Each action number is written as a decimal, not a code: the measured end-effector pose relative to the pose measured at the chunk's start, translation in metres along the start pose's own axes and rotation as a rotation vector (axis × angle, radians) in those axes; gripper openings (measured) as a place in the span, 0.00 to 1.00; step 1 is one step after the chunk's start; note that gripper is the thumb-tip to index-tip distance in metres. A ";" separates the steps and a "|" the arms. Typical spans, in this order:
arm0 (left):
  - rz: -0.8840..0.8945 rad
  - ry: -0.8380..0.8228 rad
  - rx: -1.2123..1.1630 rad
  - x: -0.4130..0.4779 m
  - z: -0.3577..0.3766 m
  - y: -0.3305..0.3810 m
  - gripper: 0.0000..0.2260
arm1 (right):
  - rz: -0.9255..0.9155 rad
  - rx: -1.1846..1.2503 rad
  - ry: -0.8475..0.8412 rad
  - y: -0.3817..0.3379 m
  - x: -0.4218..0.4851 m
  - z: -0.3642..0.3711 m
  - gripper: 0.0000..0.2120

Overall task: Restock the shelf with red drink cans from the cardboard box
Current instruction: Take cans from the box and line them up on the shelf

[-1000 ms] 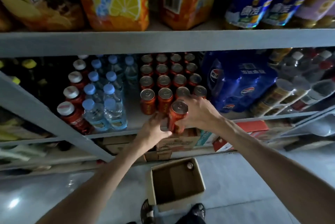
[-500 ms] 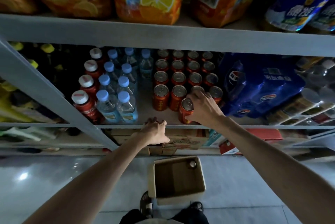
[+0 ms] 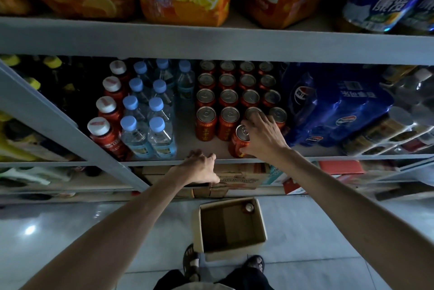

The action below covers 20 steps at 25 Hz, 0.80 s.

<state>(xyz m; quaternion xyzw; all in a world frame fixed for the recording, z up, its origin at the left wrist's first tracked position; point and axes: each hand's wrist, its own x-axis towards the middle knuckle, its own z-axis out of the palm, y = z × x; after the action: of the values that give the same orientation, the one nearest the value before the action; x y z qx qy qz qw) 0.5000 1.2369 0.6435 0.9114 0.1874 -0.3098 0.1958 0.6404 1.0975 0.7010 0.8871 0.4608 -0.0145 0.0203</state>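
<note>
your right hand grips a red can from the side, fingers curled round it. the can stands at the front edge of the shelf, just in front of the can rows. your left hand holds nothing; its loosely bent fingers rest on the shelf's front edge, left of the red can. the box sits open on the floor below, a lone can in its far right corner. water bottles flank the rows on the left, a blue pack on the right.
</note>
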 end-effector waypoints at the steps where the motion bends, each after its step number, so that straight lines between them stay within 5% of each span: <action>1: -0.003 -0.012 -0.003 0.002 0.001 -0.001 0.37 | 0.001 -0.003 0.001 0.000 0.000 0.001 0.35; 9: -0.015 0.002 0.062 0.006 0.005 0.003 0.40 | 0.027 0.008 0.015 -0.003 -0.002 0.006 0.34; 14: -0.031 0.051 0.086 0.006 0.009 0.006 0.38 | 0.063 0.095 0.064 -0.012 -0.017 0.008 0.43; 20: 0.011 0.295 0.071 -0.002 0.030 0.005 0.30 | -0.124 0.299 0.366 -0.012 -0.076 0.037 0.14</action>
<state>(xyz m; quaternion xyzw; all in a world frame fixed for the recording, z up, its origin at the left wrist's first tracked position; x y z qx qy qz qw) 0.4857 1.2177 0.6242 0.9543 0.1982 -0.1781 0.1354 0.5869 1.0407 0.6671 0.8382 0.5031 0.0773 -0.1960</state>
